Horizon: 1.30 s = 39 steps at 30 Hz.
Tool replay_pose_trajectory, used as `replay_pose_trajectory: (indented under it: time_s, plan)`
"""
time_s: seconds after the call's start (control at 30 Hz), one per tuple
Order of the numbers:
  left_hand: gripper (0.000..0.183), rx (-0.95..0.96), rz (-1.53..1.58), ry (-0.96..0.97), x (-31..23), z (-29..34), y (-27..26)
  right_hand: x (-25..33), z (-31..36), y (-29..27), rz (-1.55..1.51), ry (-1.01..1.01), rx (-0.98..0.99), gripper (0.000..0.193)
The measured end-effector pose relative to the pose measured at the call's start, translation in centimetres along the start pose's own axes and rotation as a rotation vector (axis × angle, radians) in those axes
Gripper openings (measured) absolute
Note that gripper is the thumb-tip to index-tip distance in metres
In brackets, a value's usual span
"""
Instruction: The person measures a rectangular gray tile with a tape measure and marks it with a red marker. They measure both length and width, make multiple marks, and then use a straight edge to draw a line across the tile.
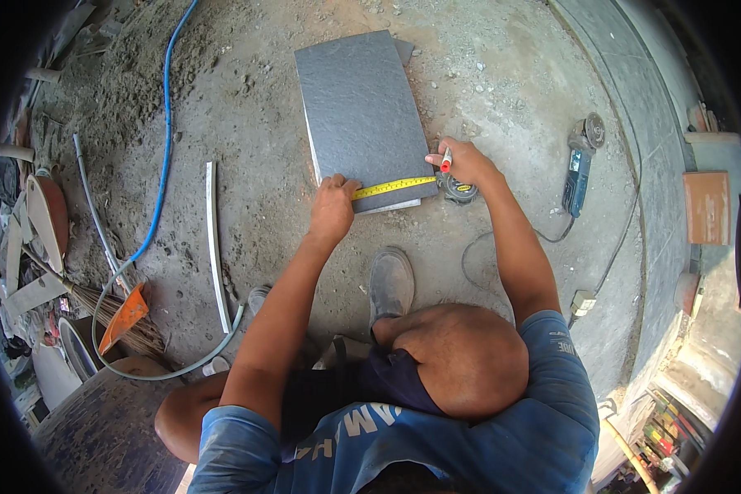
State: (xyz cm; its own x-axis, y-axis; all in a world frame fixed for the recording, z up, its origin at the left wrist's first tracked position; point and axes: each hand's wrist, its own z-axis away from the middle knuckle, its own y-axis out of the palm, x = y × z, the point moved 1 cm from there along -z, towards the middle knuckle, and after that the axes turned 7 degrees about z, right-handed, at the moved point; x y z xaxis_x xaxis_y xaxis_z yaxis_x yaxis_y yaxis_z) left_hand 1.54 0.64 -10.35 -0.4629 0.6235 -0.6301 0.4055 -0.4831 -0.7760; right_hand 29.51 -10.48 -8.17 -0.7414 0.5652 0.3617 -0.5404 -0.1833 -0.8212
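A dark grey slab-like tile (358, 107) lies flat on the concrete, with paler tile edges showing beneath it. Across its near end stretches the yellow blade of a tape measure (393, 188). My left hand (333, 207) is closed at the tile's left edge, pinching the blade's end there. Between the fingers of my right hand (469, 163) is a marker (446, 161) with a red end, held beside the tile's right edge. The tape's round dark case (458, 190) sits just below that hand; whether the hand touches it is hard to tell.
An angle grinder (579, 173) with a cord lies to the right, near a small pale socket box (583, 303). On the left are a blue hose (168, 107), a thin metal strip (215, 247), a straw broom (123, 317) and piled scraps. My shoe (392, 281) is close to the tile.
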Motion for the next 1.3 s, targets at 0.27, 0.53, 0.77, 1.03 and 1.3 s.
replay_pose_trajectory:
  time_s: [0.27, 0.53, 0.77, 1.03, 1.3]
  plan:
    - [0.022, -0.082, 0.240, 0.085, -1.9, -1.4, 3.9, 0.7, -0.5, -1.0, 0.058, 0.030, 0.076, 0.048]
    - [0.018, -0.147, 0.377, 0.042, -1.4, -1.8, 4.7, -3.0, -0.7, -1.7, -0.165, -0.080, 0.078, 0.046]
    - [0.019, -0.155, 0.363, 0.058, -1.5, -1.7, 4.7, -3.9, -0.7, -0.2, -0.250, 0.024, -0.047, 0.048]
    - [0.018, -0.165, 0.370, 0.084, -1.2, -1.6, 4.9, -2.9, 2.0, 2.2, -0.631, 0.127, -0.377, 0.033]
    - [0.021, -0.184, 0.355, 0.110, -1.6, -1.8, 4.9, -5.4, 6.4, 6.0, -0.866, -0.057, -0.642, 0.025]
